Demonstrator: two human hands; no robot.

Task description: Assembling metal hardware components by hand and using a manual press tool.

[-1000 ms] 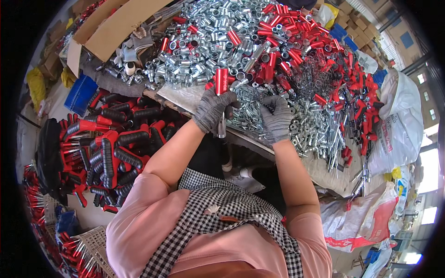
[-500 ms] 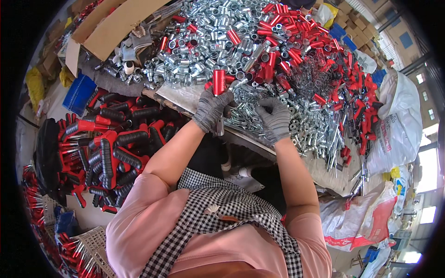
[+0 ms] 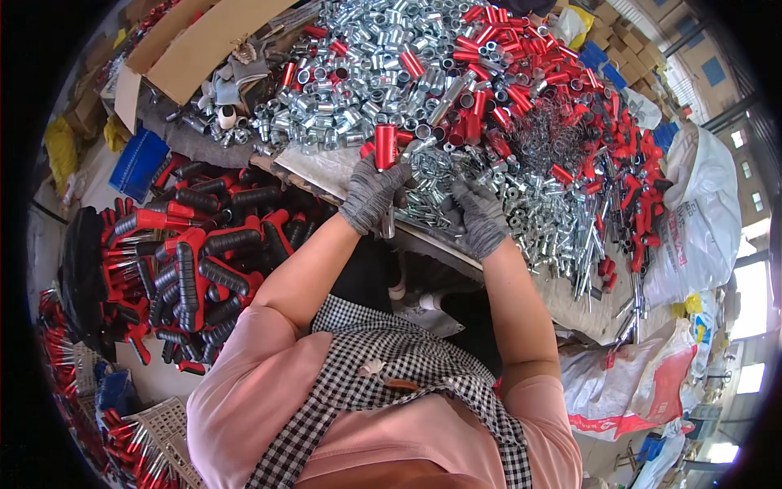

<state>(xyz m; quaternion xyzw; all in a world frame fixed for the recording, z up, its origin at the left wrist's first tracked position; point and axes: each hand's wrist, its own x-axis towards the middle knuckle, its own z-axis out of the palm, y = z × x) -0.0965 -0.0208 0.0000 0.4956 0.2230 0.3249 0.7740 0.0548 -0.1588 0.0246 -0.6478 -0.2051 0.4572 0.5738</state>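
Note:
Both my hands wear grey knit gloves. My left hand (image 3: 375, 194) is closed round a part with a shiny red metal tube (image 3: 385, 148) standing up above the fingers. A silver tube end (image 3: 388, 225) pokes out below the same hand, over the table edge. My right hand (image 3: 481, 216) is down at the near side of a heap of small silver pins (image 3: 430, 196), its thumb and fingertips apart among them. Whether a small pin touches those fingertips is too fine to make out.
Silver collars (image 3: 350, 106) and red tubes (image 3: 521, 41) cover the far tabletop. Dark wire springs (image 3: 554, 138) lie right of centre. Red-and-black handles (image 3: 191, 277) pile up at my left. A blue crate (image 3: 140, 165), a cardboard box (image 3: 204, 49) and white sacks (image 3: 692, 220) stand around.
My right hand's fingers have spread from a curled pose and dipped into the small pins. The left hand stays almost still with the red tube.

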